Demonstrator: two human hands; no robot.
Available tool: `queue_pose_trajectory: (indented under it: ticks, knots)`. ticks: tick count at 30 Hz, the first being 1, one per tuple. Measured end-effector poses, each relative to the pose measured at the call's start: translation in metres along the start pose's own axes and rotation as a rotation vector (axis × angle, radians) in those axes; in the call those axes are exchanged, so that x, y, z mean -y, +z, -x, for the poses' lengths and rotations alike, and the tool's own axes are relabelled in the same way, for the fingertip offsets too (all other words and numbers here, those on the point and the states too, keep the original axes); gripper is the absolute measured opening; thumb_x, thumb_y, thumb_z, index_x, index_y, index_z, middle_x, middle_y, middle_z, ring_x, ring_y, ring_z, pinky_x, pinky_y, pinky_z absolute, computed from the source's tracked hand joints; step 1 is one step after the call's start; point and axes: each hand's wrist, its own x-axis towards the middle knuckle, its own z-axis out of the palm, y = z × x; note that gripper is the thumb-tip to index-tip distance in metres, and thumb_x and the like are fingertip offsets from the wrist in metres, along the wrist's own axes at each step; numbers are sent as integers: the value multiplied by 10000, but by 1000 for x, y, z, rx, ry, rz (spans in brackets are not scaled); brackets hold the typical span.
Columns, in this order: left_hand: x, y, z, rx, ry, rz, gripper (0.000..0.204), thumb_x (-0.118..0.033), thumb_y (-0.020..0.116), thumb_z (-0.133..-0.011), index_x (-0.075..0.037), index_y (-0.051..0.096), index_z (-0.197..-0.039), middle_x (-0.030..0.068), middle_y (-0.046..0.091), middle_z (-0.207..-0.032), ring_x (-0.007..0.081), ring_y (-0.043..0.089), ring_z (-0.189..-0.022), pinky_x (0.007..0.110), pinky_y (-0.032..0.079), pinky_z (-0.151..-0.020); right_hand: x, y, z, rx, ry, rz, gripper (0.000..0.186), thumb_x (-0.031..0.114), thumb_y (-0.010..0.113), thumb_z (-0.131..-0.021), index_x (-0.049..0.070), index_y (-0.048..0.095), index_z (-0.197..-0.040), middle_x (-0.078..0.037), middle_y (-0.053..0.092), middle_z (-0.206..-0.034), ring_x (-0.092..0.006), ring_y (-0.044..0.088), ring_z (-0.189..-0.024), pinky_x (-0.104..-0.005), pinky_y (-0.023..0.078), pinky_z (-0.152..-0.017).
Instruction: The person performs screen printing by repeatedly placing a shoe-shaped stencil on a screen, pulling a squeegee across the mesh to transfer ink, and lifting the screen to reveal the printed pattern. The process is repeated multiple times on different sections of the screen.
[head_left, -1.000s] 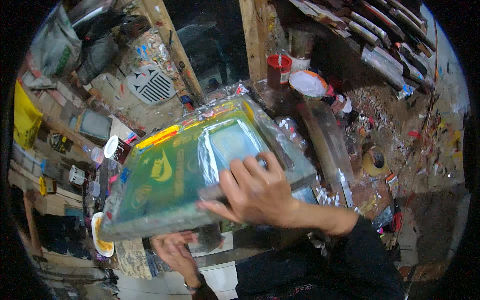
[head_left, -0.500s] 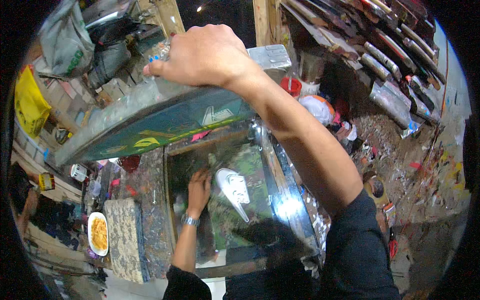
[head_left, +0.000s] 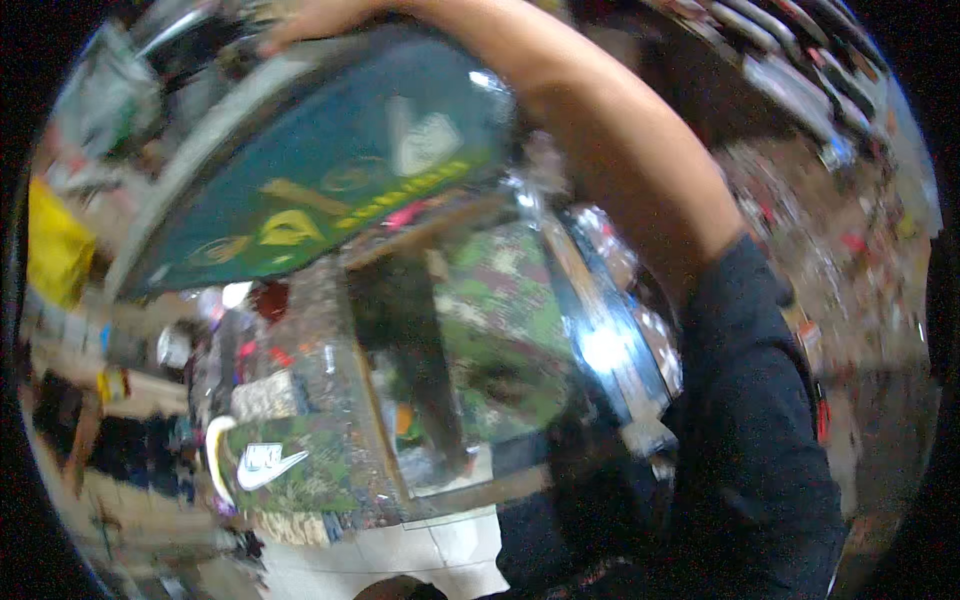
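At the top edge, my right hand (head_left: pixel 335 18), partly cut off, is closed over the upper rim of a tilted silk-screen frame (head_left: pixel 230 110). Its blue-green mesh shows yellow and pale designs. Below it, a green camouflage piece (head_left: pixel 505 300) lies on the wood-edged work board, plain on top. Another camouflage piece (head_left: pixel 325 465) with a white emblem is over a stack at the left, partly covering a white-rimmed dish (head_left: pixel 215 470). My left hand does not show; only a blurred brown and dark shape is at the bottom edge.
A bright light reflects off the board's right rail (head_left: pixel 605 350). Left of the board are a white cup (head_left: pixel 173 345) and a yellow bag (head_left: pixel 58 245). Another person's arm (head_left: pixel 82 440) shows at far left. Scraps litter the floor at right, below a rack of rolled or long items (head_left: pixel 790 90).
The emblem-printed camouflage piece has moved from the board to the left stack. My left hand has left the view. The screen frame appears higher and tilted further up; the view has shifted.
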Motion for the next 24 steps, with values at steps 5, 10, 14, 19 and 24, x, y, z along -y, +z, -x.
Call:
queue_pose_trajectory:
  ticks: [5,10,14,19,24]
  knots:
    - [-50,33,43,134,208,196,557,-274,675,-958,-26,501,-1426,206,538,-1462,373,519,-1334,490,373,-1168,1,17,3,-28,59,-20,799,642,564,-910,92,530,-1487,-165,544,-1504,-320,560,-1358,-434,444,-1122]
    - [-86,60,97,347,307,537,535,-275,729,-901,-74,566,-1369,190,545,-1453,398,530,-1312,538,376,-1157,-5,31,-17,20,96,-46,790,700,564,-889,148,585,-1453,-95,611,-1447,-284,594,-1322,-423,455,-1096]
    - [-121,140,167,1290,317,508,685,-285,790,-857,-149,534,-1478,225,412,-1591,466,389,-1442,586,284,-1203,-22,31,-45,40,111,-34,785,746,564,-871,194,629,-1426,-39,664,-1402,-255,622,-1294,-415,463,-1075]
    - [-98,189,229,1532,601,130,749,-614,629,-932,-214,484,-1549,167,267,-1690,420,223,-1550,654,95,-1225,-21,16,-46,73,185,-33,804,781,587,-812,237,656,-1400,-10,667,-1399,-203,594,-1330,-411,434,-1083]
    - [-81,184,244,1424,667,217,734,-641,563,-960,-215,475,-1552,170,296,-1676,388,254,-1548,656,99,-1224,-10,9,-18,13,195,38,752,793,566,-828,216,740,-1277,-56,718,-1309,-239,667,-1234,-441,511,-1020]
